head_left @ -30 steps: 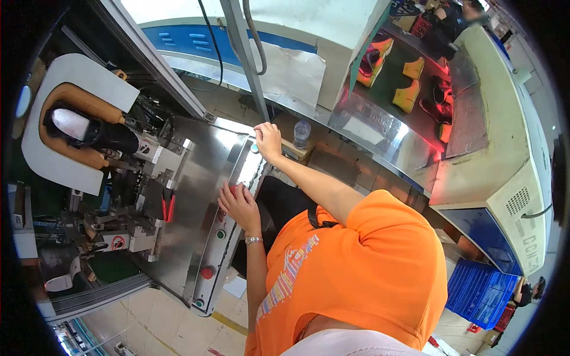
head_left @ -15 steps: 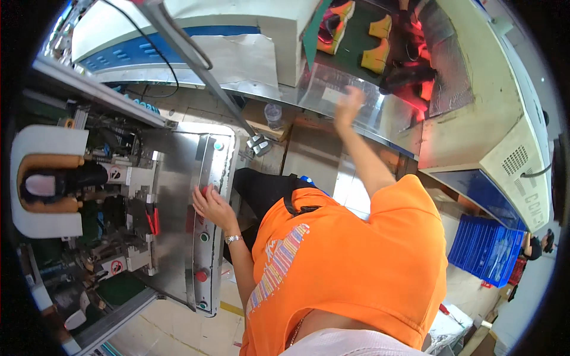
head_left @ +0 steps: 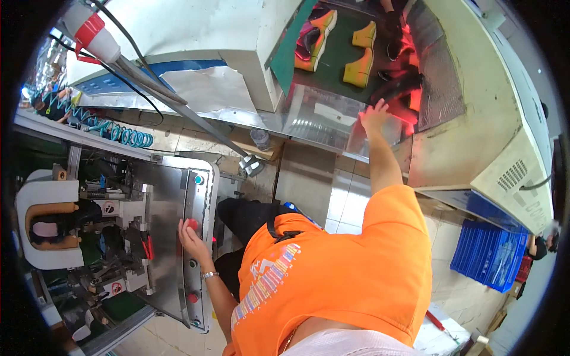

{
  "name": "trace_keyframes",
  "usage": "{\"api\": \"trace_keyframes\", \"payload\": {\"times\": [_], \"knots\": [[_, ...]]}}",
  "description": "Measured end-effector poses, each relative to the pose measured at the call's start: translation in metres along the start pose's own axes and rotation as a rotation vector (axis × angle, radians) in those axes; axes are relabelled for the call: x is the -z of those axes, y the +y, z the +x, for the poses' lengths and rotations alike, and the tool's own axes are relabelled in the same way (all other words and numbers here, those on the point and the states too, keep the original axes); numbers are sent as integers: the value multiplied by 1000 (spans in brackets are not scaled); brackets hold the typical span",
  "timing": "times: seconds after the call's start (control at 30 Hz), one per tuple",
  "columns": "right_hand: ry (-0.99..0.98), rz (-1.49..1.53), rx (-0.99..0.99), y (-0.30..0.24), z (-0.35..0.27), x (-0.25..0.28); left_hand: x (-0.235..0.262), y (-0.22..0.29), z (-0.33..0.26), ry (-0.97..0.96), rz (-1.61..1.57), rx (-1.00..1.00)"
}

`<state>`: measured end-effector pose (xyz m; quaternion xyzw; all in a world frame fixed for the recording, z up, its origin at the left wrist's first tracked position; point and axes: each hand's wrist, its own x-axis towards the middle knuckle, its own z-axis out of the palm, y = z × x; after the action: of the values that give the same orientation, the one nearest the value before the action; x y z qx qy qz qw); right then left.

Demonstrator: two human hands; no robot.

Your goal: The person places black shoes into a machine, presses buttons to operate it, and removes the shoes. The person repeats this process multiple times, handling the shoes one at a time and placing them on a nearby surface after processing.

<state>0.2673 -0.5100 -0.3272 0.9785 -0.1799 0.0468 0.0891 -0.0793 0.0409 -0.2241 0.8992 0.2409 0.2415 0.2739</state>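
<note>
My left hand (head_left: 195,243) lies on the metal control panel (head_left: 205,204) of a machine, its extended fingers at a red push button (head_left: 192,223). My right hand (head_left: 374,118) reaches over the metal ledge (head_left: 312,121) of a conveyor with its fingers spread and nothing in them. Just beyond its fingertips is a dark shoe upper (head_left: 395,89), lit red. Yellow wedge soles (head_left: 358,68) and a shoe piece with a yellow sole (head_left: 317,44) rest on the green belt (head_left: 341,44). Clamped in the machine at left sits a dark shoe (head_left: 47,230) inside a tan, U-shaped pad (head_left: 56,207).
A slanting metal pole (head_left: 208,130) crosses between machine and conveyor. A clear plastic cup (head_left: 260,138) stands below the ledge. Blue stacked crates (head_left: 487,252) are on the right. The beige conveyor housing (head_left: 475,154) flanks the belt. Coiled teal hose (head_left: 130,136) hangs behind the machine.
My right hand has moved rightward along the ledge toward the dark upper, and its fingers now show spread. My left hand stays by the red button. The whole view has shifted.
</note>
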Motion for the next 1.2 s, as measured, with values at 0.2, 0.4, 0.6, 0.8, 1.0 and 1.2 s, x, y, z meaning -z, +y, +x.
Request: {"api": "trace_keyframes", "payload": {"times": [0.2, 0.4, 0.6, 0.8, 1.0, 1.2], "knots": [[310, 75, -137, 25, 62, 9, 8, 13, -2, -11, -111, 33], [456, 470, 174, 62, 50, 209, 0, 53, -12, -64, -563, 276], [-164, 1275, 578, 7, -83, 370, 4, 197, 0, -1037, -1710, 659], [28, 1709, 1462, -3, -136, 368, 66, 229, 4, -1075, -2393, 676], [-342, 1794, 2085, -85, -141, 343, 110, 187, 25, -474, -2500, 723], [-1114, 1851, 2233, -183, -189, 331, 133, 103, 35, -199, -2493, 640]]}}
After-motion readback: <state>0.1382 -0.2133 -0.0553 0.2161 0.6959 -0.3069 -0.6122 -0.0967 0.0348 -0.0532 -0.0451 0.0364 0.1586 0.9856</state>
